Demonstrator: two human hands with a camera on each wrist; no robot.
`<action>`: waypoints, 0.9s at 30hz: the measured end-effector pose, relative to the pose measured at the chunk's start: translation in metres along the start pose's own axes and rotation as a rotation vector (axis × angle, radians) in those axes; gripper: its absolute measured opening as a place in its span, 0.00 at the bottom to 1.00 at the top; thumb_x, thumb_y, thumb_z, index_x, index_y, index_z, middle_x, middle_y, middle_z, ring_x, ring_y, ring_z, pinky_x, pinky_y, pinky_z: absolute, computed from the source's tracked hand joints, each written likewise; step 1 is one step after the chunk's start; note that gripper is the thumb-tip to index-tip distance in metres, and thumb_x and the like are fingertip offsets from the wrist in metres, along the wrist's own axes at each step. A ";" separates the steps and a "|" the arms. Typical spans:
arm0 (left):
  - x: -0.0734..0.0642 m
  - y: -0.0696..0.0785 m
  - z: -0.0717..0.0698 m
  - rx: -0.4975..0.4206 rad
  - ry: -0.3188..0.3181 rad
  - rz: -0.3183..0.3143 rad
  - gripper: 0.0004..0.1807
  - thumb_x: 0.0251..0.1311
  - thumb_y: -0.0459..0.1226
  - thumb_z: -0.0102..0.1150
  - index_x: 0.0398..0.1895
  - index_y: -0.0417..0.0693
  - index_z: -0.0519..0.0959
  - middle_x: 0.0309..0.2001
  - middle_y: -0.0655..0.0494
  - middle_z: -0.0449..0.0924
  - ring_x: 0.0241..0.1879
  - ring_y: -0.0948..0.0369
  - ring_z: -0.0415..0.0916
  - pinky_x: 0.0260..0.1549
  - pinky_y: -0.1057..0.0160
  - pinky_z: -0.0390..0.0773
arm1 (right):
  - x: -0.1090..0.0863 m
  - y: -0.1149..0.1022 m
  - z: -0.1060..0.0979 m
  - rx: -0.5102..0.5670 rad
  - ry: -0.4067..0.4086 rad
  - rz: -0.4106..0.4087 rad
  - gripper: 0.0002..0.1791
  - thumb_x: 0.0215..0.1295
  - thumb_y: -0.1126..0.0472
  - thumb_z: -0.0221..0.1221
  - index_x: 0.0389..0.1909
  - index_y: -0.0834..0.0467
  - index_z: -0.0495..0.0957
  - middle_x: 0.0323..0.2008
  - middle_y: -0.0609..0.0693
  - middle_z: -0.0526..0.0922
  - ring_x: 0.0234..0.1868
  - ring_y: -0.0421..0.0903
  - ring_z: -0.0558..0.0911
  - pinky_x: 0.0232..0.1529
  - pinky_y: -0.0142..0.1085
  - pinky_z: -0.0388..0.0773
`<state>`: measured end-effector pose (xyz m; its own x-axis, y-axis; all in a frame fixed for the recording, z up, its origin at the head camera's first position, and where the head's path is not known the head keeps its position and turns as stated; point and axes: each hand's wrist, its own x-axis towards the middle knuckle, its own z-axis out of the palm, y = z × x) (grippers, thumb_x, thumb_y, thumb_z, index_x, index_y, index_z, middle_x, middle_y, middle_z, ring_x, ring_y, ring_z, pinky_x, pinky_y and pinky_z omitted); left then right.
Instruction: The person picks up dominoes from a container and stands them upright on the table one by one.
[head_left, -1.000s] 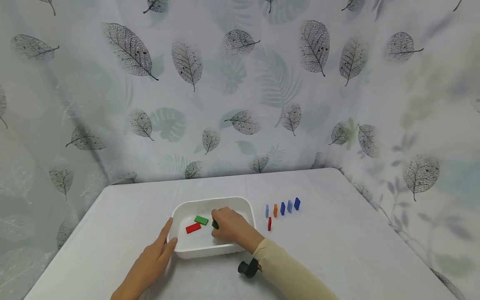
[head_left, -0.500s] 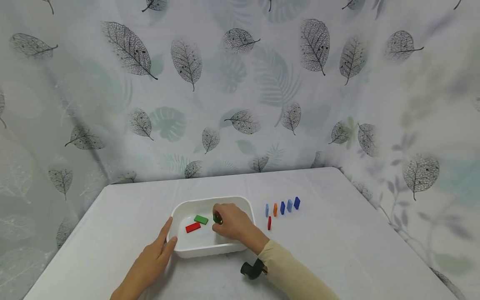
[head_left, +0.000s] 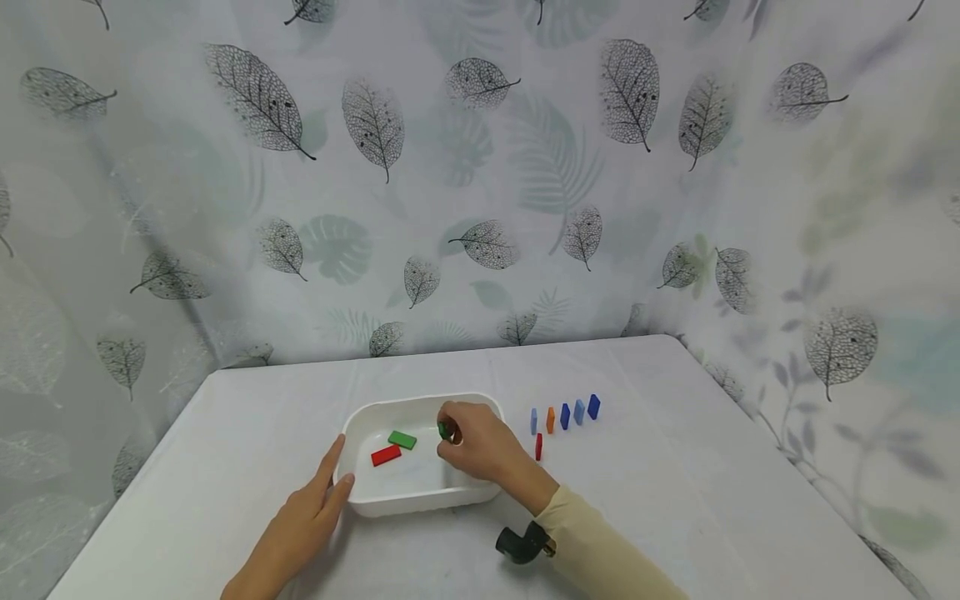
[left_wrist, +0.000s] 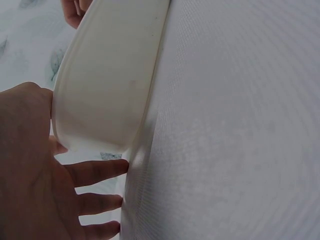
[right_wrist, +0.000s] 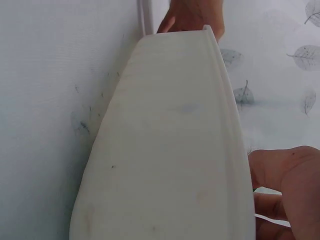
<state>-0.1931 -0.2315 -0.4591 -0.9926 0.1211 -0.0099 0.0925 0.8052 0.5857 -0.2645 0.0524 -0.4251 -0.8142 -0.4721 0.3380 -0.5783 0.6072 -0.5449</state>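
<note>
A white plastic tray [head_left: 405, 502] stands on the table, with a red domino block [head_left: 386, 455] and a green domino block [head_left: 402, 439] lying flat in it. Over the tray's right half, my right hand [head_left: 482, 446] pinches another green domino block [head_left: 444, 431] between thumb and fingers. Most of that block is hidden by the fingers. My left hand [head_left: 303, 510] touches the tray's left end with extended fingers. In the left wrist view, the left hand [left_wrist: 37, 165] has its fingers spread beside the tray's outer wall [left_wrist: 107, 75].
Right of the tray, several domino blocks stand upright in a row, among them an orange one [head_left: 551, 420] and a dark blue one [head_left: 594, 407]. A red block [head_left: 538, 447] stands in front of them. A leaf-patterned curtain [head_left: 480, 192] hangs behind the white table [head_left: 675, 517].
My right hand has drawn a little to the right and upward, with the green domino block in its fingers. The left hand and the tray stay where they were.
</note>
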 end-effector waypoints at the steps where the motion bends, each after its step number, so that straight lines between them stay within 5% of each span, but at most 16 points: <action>1: 0.000 0.000 0.000 0.001 0.000 0.000 0.38 0.82 0.57 0.39 0.86 0.55 0.45 0.72 0.32 0.66 0.67 0.34 0.69 0.58 0.29 0.70 | -0.002 0.001 -0.001 0.003 0.009 -0.005 0.08 0.62 0.67 0.67 0.38 0.53 0.79 0.30 0.43 0.79 0.34 0.41 0.78 0.34 0.29 0.77; 27: 0.002 -0.003 0.001 -0.004 -0.021 -0.024 0.39 0.82 0.58 0.39 0.86 0.56 0.43 0.74 0.34 0.63 0.69 0.34 0.66 0.59 0.28 0.69 | -0.032 0.018 -0.036 0.034 0.234 -0.017 0.10 0.60 0.70 0.66 0.41 0.55 0.81 0.34 0.45 0.84 0.35 0.42 0.82 0.33 0.33 0.82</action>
<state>-0.1952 -0.2328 -0.4615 -0.9927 0.1138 -0.0408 0.0682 0.8059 0.5881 -0.2508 0.1011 -0.4178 -0.7967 -0.3187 0.5135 -0.5929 0.5767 -0.5620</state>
